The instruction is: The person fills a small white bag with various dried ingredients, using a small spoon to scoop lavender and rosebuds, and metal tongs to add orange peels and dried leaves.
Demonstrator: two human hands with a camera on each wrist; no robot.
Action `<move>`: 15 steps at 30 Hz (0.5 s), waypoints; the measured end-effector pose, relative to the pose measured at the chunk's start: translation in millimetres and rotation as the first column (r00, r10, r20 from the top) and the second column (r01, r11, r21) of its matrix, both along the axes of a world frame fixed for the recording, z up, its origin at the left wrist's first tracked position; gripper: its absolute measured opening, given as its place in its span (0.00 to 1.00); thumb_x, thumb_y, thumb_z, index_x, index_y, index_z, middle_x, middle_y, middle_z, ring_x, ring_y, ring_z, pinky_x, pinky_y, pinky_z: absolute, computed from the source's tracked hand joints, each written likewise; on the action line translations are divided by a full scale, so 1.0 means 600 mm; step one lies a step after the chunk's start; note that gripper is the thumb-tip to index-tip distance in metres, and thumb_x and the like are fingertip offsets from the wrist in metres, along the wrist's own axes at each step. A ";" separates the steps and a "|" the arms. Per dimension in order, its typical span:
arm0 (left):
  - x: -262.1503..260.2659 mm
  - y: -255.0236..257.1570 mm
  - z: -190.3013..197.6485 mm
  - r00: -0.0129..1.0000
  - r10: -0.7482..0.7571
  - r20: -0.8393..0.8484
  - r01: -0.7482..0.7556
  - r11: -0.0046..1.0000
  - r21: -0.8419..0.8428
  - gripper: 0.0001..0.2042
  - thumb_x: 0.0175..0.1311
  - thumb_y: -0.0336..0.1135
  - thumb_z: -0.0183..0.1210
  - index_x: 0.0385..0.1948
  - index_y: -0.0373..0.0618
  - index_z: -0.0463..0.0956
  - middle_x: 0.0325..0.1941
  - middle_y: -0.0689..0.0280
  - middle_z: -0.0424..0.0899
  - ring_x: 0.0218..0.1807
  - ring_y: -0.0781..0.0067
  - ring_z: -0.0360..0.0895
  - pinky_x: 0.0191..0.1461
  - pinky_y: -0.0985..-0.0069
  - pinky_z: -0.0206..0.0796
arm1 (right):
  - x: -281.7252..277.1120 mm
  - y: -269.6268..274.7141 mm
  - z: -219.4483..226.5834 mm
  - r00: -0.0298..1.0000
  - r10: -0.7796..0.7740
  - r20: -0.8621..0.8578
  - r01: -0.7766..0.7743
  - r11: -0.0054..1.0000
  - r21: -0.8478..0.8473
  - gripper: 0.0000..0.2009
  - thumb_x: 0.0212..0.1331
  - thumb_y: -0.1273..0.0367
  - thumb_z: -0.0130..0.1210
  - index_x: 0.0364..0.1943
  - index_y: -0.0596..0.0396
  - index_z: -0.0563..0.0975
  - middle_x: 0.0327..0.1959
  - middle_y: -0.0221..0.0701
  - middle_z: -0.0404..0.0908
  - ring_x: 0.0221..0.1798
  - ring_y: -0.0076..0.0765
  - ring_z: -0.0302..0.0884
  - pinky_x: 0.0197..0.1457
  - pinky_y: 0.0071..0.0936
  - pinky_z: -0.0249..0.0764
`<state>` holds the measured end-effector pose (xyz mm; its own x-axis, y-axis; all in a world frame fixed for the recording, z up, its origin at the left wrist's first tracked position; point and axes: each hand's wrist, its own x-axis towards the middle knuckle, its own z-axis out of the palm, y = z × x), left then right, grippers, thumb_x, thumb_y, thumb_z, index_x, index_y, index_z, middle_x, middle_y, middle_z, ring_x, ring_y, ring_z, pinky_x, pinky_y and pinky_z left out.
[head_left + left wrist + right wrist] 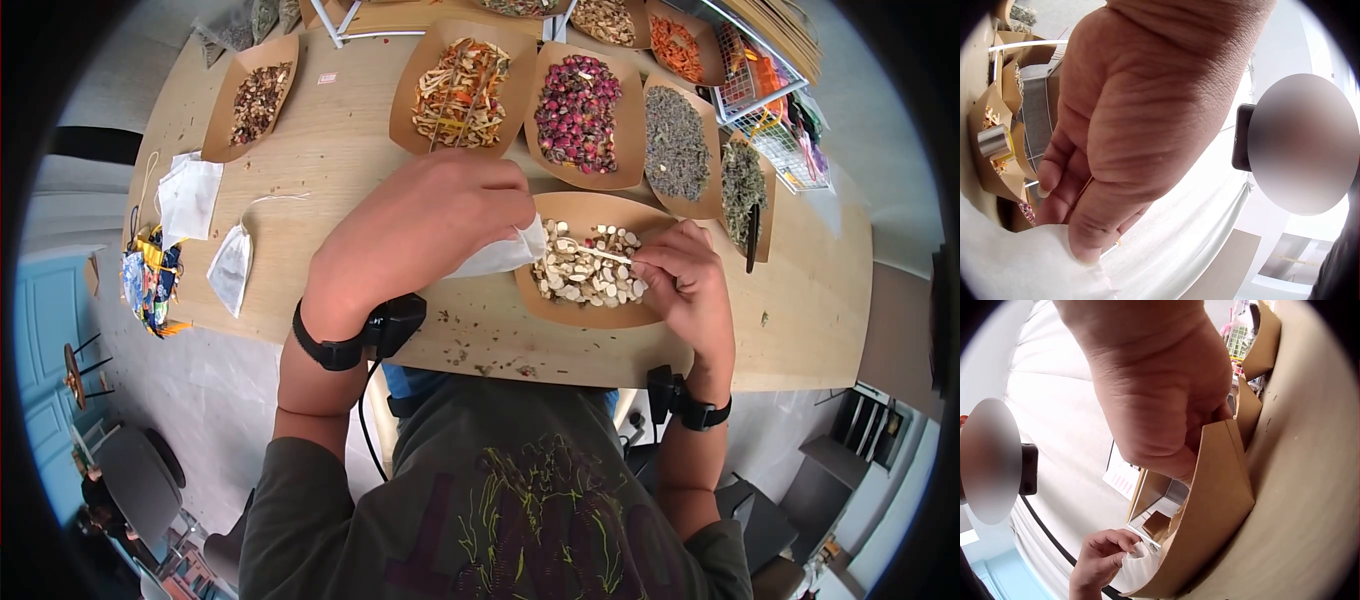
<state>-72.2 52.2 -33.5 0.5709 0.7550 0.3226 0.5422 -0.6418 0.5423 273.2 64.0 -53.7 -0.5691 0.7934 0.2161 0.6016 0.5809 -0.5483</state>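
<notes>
The left hand (425, 225) pinches a white fabric pouch (500, 252) at the left side of a brown paper tray (590, 315) of pale round slices. In the left wrist view, the left hand (1141, 119) has thumb and fingers on the white cloth (1029, 259). Over the tray's right side, the right hand (688, 285) pinches a thin pale stick-like piece (600, 254) lying across the slices. The right wrist view shows the right hand (1154, 394) behind the tray wall (1207, 506), its fingertips hidden, and the pouch (1139, 565) in the left hand.
Behind are trays of orange-white pieces (400, 135) with a metal scoop, rosebuds (577, 115) and grey-purple buds (677, 140). A green-herb tray (742, 190) holds dark tongs. At left lie a filled teabag (231, 270), white pouches (188, 198) and a patterned bag (150, 280).
</notes>
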 end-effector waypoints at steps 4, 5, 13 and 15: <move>0.001 0.000 -0.001 1.000 0.000 0.011 0.000 1.000 0.001 0.05 0.69 0.31 0.68 0.40 0.42 0.83 0.45 0.63 0.86 0.47 0.49 0.83 0.49 0.57 0.75 | 0.005 0.000 0.000 0.999 -0.011 -0.041 0.010 1.000 -0.026 0.05 0.56 0.78 0.72 0.37 0.58 0.89 0.35 0.32 0.88 0.43 0.43 0.79 0.56 0.40 0.69; 0.001 0.000 -0.001 1.000 -0.002 0.010 0.002 1.000 0.002 0.05 0.69 0.31 0.68 0.40 0.42 0.83 0.45 0.63 0.86 0.47 0.49 0.83 0.49 0.57 0.75 | 0.005 0.000 0.001 0.998 -0.016 -0.063 0.013 0.999 -0.035 0.05 0.57 0.78 0.72 0.37 0.58 0.89 0.35 0.32 0.88 0.42 0.43 0.79 0.56 0.39 0.69; 0.003 0.000 0.003 1.000 -0.005 -0.010 0.005 1.000 -0.008 0.05 0.69 0.31 0.68 0.40 0.43 0.83 0.46 0.63 0.86 0.46 0.49 0.83 0.49 0.57 0.76 | -0.039 -0.014 0.047 0.996 -0.006 -0.090 0.011 0.999 0.052 0.06 0.56 0.78 0.72 0.37 0.57 0.88 0.36 0.30 0.87 0.42 0.42 0.77 0.53 0.40 0.68; 0.002 0.001 0.002 1.000 -0.011 -0.006 0.011 1.000 -0.005 0.05 0.69 0.31 0.68 0.40 0.43 0.83 0.46 0.63 0.86 0.46 0.49 0.83 0.49 0.57 0.76 | -0.056 -0.019 0.053 0.997 0.069 -0.021 -0.062 0.969 0.239 0.07 0.54 0.78 0.72 0.37 0.55 0.88 0.36 0.29 0.86 0.43 0.42 0.77 0.52 0.41 0.68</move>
<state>-70.8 52.8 -32.4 0.5810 0.7506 0.3147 0.5389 -0.6446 0.5423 239.4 52.4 -22.2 -0.6089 0.6782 0.4114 0.5438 0.7345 -0.4059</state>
